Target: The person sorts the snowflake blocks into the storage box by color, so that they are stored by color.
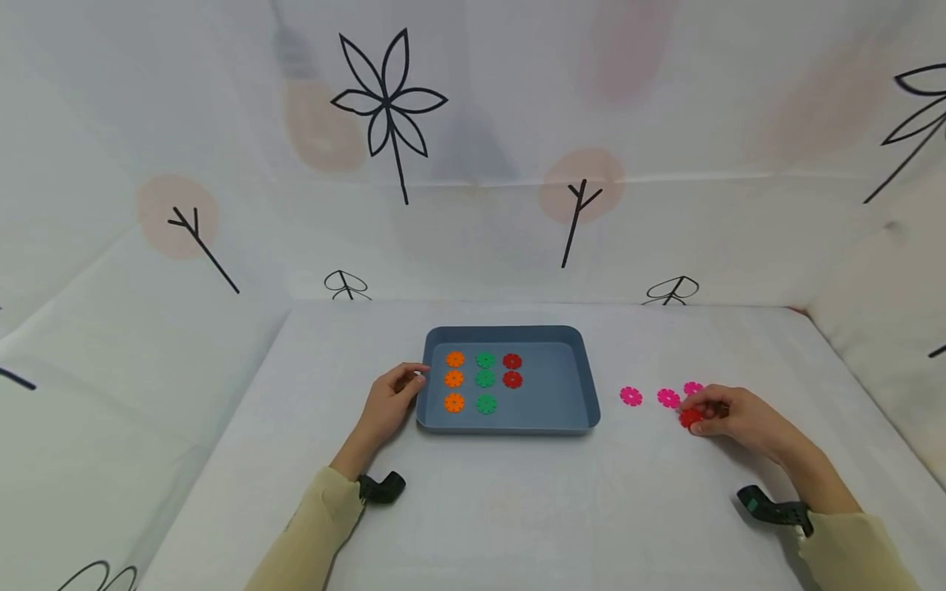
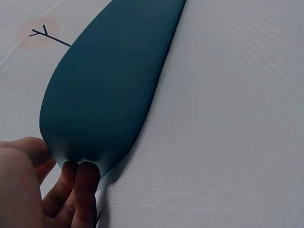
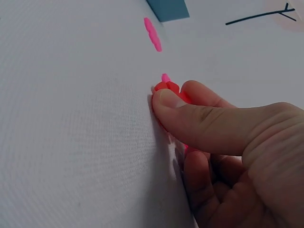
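My right hand (image 1: 750,419) pinches a red flower-shaped disc (image 1: 691,419) between thumb and fingers, low over the white table to the right of the tray. In the right wrist view the thumb covers much of this red disc (image 3: 167,87). Close by lie three pink flower-shaped discs (image 1: 631,396), one partly hidden behind the fingers. My left hand (image 1: 388,404) holds the left edge of the blue-grey tray (image 1: 510,428); in the left wrist view its fingertips press against the tray's outer wall (image 2: 109,85).
Inside the tray stand columns of flower-shaped discs: three orange (image 1: 454,378), three green (image 1: 484,378) and two red (image 1: 512,379). A white cloth covers the table (image 1: 510,509). White fabric walls (image 1: 473,238) with plant drawings rise behind and at both sides.
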Demonstrator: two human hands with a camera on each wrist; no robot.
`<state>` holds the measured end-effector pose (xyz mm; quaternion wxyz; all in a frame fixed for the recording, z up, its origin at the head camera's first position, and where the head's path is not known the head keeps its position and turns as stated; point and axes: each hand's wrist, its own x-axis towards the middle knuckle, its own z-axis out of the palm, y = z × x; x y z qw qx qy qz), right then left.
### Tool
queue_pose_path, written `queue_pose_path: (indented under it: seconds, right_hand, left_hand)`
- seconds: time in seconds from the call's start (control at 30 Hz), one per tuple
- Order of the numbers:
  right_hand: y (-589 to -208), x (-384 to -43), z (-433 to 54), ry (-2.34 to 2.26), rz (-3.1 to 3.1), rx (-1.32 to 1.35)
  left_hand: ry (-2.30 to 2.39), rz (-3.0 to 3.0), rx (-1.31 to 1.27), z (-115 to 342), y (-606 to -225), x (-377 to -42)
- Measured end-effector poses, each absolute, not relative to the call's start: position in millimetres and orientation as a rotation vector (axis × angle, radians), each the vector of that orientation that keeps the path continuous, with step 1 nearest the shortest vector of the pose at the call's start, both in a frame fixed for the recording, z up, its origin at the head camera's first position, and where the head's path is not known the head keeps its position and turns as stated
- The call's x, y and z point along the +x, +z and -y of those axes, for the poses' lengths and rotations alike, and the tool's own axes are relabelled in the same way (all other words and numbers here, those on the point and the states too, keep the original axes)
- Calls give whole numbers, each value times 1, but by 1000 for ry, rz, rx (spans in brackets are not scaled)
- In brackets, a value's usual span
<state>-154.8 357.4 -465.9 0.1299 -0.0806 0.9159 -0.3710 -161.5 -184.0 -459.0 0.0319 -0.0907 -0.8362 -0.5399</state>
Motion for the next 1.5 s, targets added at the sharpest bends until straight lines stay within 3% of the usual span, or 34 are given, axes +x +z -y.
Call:
queue_pose_path:
  seconds: [0.73,1.5]
  right_hand:
    - [-455,-163,-355,-1091,-2651,-240]
    - [-438,-182,-314,-1135,-2647,-286]
  left_hand:
    - [-1677,2568,-293,183,-458,-160]
    - [-1664,2567,-290,182,-456,-160]
